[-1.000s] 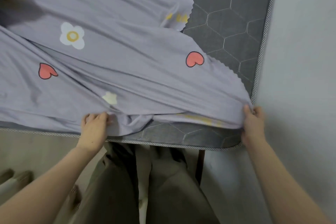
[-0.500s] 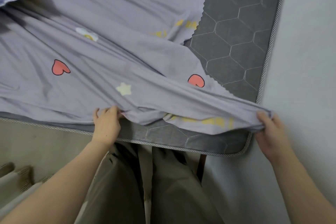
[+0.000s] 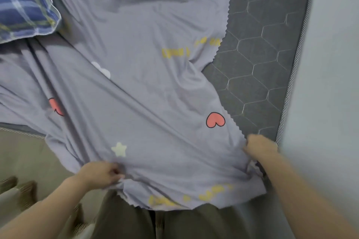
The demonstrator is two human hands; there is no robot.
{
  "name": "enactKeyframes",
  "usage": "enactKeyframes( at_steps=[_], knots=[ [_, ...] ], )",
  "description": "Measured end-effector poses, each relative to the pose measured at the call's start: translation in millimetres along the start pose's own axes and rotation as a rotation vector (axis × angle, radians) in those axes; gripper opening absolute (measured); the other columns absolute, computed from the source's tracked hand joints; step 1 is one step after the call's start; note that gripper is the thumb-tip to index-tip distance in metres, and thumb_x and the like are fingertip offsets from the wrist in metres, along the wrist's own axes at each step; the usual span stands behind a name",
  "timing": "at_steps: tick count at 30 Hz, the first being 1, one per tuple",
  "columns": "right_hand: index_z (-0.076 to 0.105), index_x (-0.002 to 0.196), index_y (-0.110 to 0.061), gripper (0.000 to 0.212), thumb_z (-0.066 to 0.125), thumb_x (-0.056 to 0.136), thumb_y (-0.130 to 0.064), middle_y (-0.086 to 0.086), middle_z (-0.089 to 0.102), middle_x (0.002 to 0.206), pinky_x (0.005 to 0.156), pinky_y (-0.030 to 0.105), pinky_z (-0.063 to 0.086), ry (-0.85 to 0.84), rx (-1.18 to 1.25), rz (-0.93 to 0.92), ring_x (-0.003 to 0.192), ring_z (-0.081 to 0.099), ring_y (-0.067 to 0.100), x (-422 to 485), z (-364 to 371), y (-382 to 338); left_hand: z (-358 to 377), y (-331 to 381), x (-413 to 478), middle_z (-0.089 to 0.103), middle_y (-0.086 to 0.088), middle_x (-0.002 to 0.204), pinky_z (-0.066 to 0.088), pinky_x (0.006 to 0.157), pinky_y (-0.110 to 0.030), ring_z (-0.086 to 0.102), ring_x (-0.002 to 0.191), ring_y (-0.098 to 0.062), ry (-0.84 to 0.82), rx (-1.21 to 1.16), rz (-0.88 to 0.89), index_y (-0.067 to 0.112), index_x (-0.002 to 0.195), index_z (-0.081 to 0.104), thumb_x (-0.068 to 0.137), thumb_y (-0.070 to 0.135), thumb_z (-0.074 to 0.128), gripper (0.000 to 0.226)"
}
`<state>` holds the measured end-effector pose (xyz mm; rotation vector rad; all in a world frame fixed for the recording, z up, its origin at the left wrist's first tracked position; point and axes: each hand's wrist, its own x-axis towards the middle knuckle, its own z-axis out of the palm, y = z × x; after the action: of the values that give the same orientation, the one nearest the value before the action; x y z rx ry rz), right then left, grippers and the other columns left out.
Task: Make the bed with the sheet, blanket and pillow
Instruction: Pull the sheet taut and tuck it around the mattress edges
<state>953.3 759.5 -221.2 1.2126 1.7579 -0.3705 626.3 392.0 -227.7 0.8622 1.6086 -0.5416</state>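
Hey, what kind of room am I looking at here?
Most likely a bedroom: a grey quilted mattress set against a pale wall, a lilac printed sheet partly covering it, and a blue plaid pillow at the upper left.

A pale grey wall [image 3: 330, 64] stands tight against the right edge of the dark grey hexagon-quilted mattress [image 3: 258, 60]; its bare strip, right of the lilac printed sheet [image 3: 136, 83], lies open; a blue plaid pillow [image 3: 21, 4] blocks the far left; beige floor [image 3: 23, 157] lies open near left.
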Motion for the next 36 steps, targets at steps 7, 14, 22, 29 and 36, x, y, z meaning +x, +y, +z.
enactKeyframes(
  at_steps=[7,14,22,29,36],
  knots=[
    [0.057,0.124,-0.008,0.037,0.060,0.090,-0.025,0.013,0.064,0.116,0.089,0.032,0.043,0.309,0.799,-0.191,0.110,0.058,0.030,54.3,-92.7,-110.1,-42.9,69.0,12.2,0.060,0.008,0.098,0.046,0.081,-0.028,0.061,0.089,-0.012,0.577,-0.457,0.203,0.026,0.105,0.064,0.093,0.041,0.054,0.021],
    [0.060,0.110,-0.013,0.041,0.076,0.073,-0.019,0.001,0.068,0.088,0.060,0.025,0.053,-0.393,0.752,-0.647,0.071,0.064,0.013,18.4,-109.2,-201.1,-129.9,150.3,15.3,0.069,0.003,0.107,0.050,0.078,-0.011,0.065,0.100,-0.011,0.529,-1.308,0.290,0.016,0.118,0.062,0.087,0.033,0.068,0.037],
    [0.061,0.108,-0.019,0.016,0.053,0.094,-0.017,0.004,0.061,0.078,0.060,0.022,0.044,-0.260,1.460,-0.201,0.068,0.055,0.015,36.2,-120.3,-193.8,-153.9,162.0,27.5,0.068,-0.003,0.087,0.049,0.073,-0.030,0.063,0.085,-0.021,0.579,-1.585,0.093,0.005,0.100,0.066,0.093,0.028,0.061,0.024],
    [0.059,0.127,-0.003,0.042,0.066,0.089,-0.021,0.015,0.066,0.121,0.095,0.045,0.052,-0.424,1.977,-0.243,0.110,0.065,0.028,57.0,-176.3,-195.2,-153.1,197.6,18.7,0.054,-0.011,0.071,0.043,0.068,-0.038,0.052,0.070,-0.025,0.550,-1.107,0.213,-0.003,0.078,0.052,0.090,0.037,0.063,0.043],
    [0.068,0.097,-0.008,0.028,0.078,0.075,-0.023,0.012,0.070,0.099,0.080,0.033,0.050,0.411,0.736,-0.333,0.093,0.065,0.025,92.5,-211.5,-106.3,-164.7,263.1,15.9,0.061,-0.012,0.082,0.040,0.061,-0.032,0.059,0.079,-0.030,0.493,-0.764,0.346,0.005,0.086,0.055,0.079,0.013,0.060,0.011]
  ],
)
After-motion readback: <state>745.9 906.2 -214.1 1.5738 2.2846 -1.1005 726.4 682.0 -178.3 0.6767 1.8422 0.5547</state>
